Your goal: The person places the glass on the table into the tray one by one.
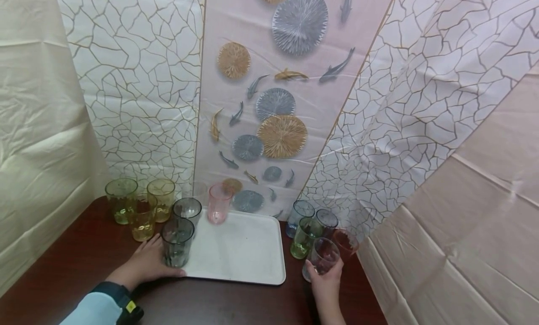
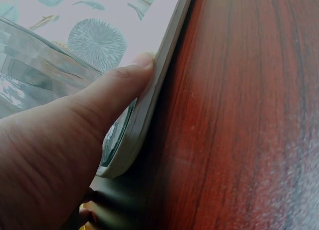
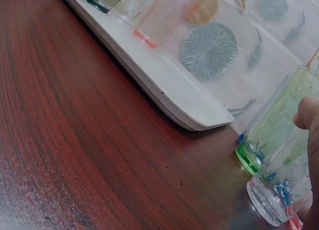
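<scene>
In the head view my left hand (image 1: 147, 264) lies at the near left corner of a white tray (image 1: 240, 264). Its thumb (image 2: 124, 78) stretches along the tray's rim in the left wrist view; the other fingers spread beyond the corner. Beside that hand a grey glass (image 1: 178, 243) stands on the tray, with another dark-rimmed glass (image 1: 187, 208), a faint clear glass (image 1: 200, 191) and a pink glass (image 1: 218, 208) behind it. My right hand (image 1: 327, 280) grips a clear glass (image 1: 325, 257), right of the tray. The clear glass (image 3: 271, 197) stands close to a green glass (image 3: 264, 132).
Left of the tray stand a yellow-green glass (image 1: 121, 205), an amber glass (image 1: 143, 222) and a yellow glass (image 1: 162, 203). Near my right hand are a blue glass (image 1: 296, 222), a dark blue glass (image 1: 327, 220) and a red glass (image 1: 346, 243). Patterned cloth (image 1: 147, 82) hangs behind the table.
</scene>
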The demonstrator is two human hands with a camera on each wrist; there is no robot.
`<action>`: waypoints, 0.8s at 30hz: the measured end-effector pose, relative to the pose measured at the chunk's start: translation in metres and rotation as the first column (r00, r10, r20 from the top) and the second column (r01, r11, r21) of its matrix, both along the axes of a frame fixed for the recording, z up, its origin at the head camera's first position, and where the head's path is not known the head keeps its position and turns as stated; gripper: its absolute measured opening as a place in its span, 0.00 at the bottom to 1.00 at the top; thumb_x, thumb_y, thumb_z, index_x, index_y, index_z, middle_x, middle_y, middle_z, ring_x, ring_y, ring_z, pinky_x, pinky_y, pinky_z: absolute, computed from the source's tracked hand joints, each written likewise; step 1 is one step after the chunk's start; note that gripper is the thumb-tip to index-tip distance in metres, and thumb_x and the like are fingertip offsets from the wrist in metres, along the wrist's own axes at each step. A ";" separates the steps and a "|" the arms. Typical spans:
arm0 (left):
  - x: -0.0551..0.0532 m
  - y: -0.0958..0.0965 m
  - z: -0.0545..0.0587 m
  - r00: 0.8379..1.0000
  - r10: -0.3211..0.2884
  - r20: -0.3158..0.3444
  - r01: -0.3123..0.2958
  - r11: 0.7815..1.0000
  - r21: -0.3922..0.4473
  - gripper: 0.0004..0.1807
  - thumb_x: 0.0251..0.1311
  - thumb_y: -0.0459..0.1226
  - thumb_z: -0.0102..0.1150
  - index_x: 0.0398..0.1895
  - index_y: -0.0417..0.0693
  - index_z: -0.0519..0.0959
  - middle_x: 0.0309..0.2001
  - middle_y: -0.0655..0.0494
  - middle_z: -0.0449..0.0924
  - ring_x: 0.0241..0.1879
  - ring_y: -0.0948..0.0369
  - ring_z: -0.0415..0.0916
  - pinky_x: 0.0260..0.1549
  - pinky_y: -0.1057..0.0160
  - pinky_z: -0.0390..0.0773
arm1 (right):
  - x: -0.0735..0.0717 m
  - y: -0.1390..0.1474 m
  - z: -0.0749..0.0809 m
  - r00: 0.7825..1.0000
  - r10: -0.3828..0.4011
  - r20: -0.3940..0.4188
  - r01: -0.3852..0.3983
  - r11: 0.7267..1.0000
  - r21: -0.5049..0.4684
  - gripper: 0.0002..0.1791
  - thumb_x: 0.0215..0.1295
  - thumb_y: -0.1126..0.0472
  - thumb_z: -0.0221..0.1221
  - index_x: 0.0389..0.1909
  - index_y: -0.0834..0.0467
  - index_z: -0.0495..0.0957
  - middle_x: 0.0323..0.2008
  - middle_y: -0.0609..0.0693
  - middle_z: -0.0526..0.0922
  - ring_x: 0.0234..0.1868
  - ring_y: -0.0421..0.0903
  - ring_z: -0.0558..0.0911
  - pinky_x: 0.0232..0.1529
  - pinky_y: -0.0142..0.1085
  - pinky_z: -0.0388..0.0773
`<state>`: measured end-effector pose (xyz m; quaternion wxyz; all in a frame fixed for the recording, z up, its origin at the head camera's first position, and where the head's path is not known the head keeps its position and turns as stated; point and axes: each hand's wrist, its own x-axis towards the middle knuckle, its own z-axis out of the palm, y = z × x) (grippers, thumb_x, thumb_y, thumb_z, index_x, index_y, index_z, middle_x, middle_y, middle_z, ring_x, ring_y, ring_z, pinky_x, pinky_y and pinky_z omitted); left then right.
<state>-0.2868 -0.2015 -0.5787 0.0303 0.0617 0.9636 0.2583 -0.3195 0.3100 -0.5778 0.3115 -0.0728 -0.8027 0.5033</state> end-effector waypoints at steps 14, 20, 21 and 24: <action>-0.001 0.000 0.000 1.000 0.005 -0.015 -0.005 1.000 0.001 0.76 0.35 0.78 0.68 0.80 0.35 0.60 0.77 0.27 0.54 0.75 0.29 0.43 0.69 0.23 0.43 | 0.005 -0.048 0.024 0.981 0.192 -0.010 -0.192 0.979 -0.061 0.49 0.50 0.69 0.77 0.71 0.64 0.61 0.59 0.66 0.74 0.57 0.59 0.78 0.57 0.55 0.80; 0.000 0.000 -0.001 1.000 0.005 -0.012 -0.005 1.000 0.008 0.75 0.35 0.78 0.68 0.80 0.35 0.60 0.78 0.28 0.54 0.76 0.29 0.42 0.69 0.23 0.43 | -0.009 -0.100 0.027 0.951 0.311 0.006 -0.310 0.950 -0.024 0.51 0.49 0.63 0.79 0.72 0.61 0.62 0.59 0.64 0.77 0.59 0.56 0.77 0.63 0.55 0.75; 0.000 0.000 -0.001 1.000 0.005 -0.011 -0.004 1.000 0.010 0.75 0.35 0.78 0.68 0.80 0.35 0.60 0.78 0.28 0.54 0.76 0.29 0.42 0.69 0.23 0.43 | -0.012 -0.110 0.027 0.945 0.327 0.022 -0.327 0.945 -0.021 0.51 0.49 0.62 0.79 0.73 0.60 0.62 0.59 0.63 0.77 0.59 0.56 0.77 0.63 0.54 0.75; 0.000 0.000 -0.002 1.000 0.005 -0.005 -0.005 1.000 0.010 0.76 0.35 0.78 0.69 0.80 0.35 0.60 0.78 0.28 0.54 0.76 0.29 0.42 0.69 0.23 0.42 | -0.022 -0.138 0.026 0.928 0.365 0.070 -0.365 0.931 -0.010 0.52 0.50 0.59 0.79 0.73 0.59 0.61 0.59 0.62 0.77 0.58 0.54 0.77 0.63 0.53 0.75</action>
